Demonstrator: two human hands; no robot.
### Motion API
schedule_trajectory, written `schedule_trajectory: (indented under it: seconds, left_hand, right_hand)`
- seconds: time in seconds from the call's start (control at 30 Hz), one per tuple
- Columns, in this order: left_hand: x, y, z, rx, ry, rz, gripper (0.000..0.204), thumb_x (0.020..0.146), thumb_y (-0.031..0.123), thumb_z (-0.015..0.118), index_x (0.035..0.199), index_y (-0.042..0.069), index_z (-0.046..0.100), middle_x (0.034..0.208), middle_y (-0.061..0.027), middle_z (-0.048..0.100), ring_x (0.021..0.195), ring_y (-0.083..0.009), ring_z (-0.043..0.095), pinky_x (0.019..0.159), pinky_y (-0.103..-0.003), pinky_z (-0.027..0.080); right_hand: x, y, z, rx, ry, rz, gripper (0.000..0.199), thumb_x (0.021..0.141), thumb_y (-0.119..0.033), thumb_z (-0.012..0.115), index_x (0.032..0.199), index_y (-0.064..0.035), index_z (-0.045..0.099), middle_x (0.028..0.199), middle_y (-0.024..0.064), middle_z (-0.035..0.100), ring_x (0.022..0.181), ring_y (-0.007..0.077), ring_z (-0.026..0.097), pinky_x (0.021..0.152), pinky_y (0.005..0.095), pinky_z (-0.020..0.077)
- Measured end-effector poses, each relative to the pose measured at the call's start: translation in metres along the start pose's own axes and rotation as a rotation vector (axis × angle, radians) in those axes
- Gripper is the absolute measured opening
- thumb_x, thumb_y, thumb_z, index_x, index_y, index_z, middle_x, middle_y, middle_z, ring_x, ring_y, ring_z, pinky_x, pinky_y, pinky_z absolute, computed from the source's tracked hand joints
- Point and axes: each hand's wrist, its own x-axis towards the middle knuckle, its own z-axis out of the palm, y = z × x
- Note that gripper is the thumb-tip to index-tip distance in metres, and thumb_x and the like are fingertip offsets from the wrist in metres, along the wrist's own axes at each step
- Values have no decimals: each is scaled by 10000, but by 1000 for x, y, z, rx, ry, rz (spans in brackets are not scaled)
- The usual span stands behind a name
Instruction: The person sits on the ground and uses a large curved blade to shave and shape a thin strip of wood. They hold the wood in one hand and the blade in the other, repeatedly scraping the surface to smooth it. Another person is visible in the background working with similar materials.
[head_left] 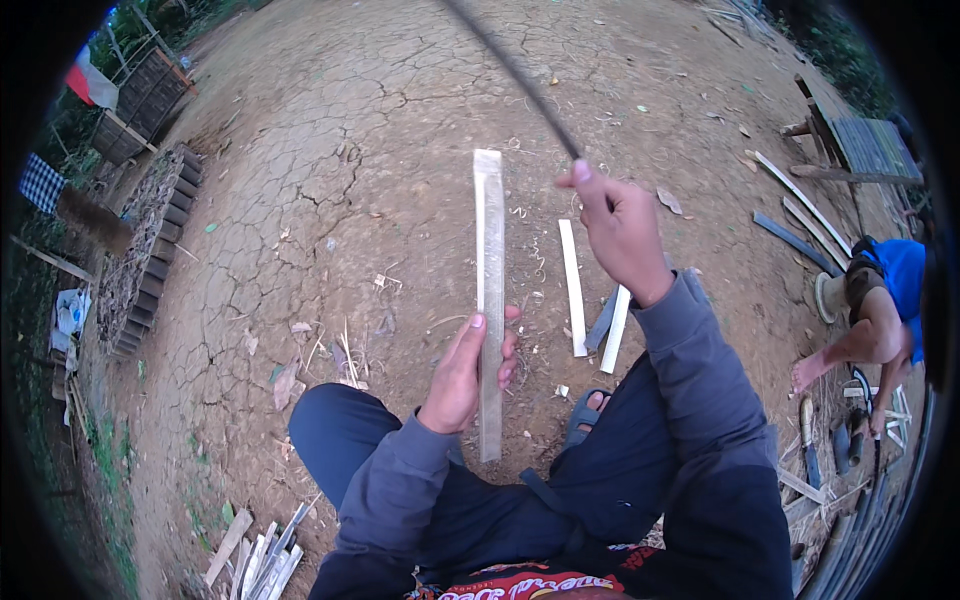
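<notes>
One long bamboo strip [489, 300] stands upright in the left hand [462, 375], fingers wrapped around its lower part. The right hand [622, 235] is raised, fingers closed on one dark blade [515, 75]. Two pale slats [572, 285] lie on the ground just right.

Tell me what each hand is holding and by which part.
Left hand grips a flat bamboo slat near its lower end. Right hand grips the near end of a long dark blade, raised.
</notes>
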Motion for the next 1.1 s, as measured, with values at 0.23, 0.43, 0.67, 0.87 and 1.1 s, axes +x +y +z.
schedule_trajectory:
  seconds: [0.23,0.43,0.67,0.87,1.1]
  left_hand:
    - [0,11,-10,39,159,82,371,1058,312,340,1244,23,481,914,-18,510,769,-108,478,676,-275,408]
    - [-1,7,-9,16,168,141,242,1057,242,371,1196,66,461,861,-73,564,732,-143,590,654,-290,501]
    - [-6,17,-9,-177,142,174,273,1069,297,343,1280,126,359,775,-95,569,493,-161,566,415,-272,460]
    - [-6,15,-9,-115,200,207,304,1061,398,347,1200,129,370,680,-61,541,428,-135,514,366,-249,409]
    - [-11,18,-9,-69,193,198,274,1056,411,362,1133,149,356,661,-49,521,378,-109,443,336,-237,358]
  right_hand:
    - [-41,-15,37,-448,-143,-544,516,821,-553,698,668,-63,643,552,73,587,481,233,603,443,343,432]
    - [-49,-15,55,-345,-185,-607,548,788,-571,715,625,-70,563,565,70,568,490,251,605,449,372,448]
    - [-52,-13,61,-328,-242,-618,563,787,-583,710,636,-67,543,574,73,559,497,257,600,455,375,446]
    - [-54,-6,69,-291,-239,-698,613,768,-655,679,592,-89,525,531,59,535,486,248,602,462,367,453]
    - [-53,-8,72,-307,-237,-759,605,749,-652,689,599,-93,517,537,60,528,489,247,596,470,366,453]
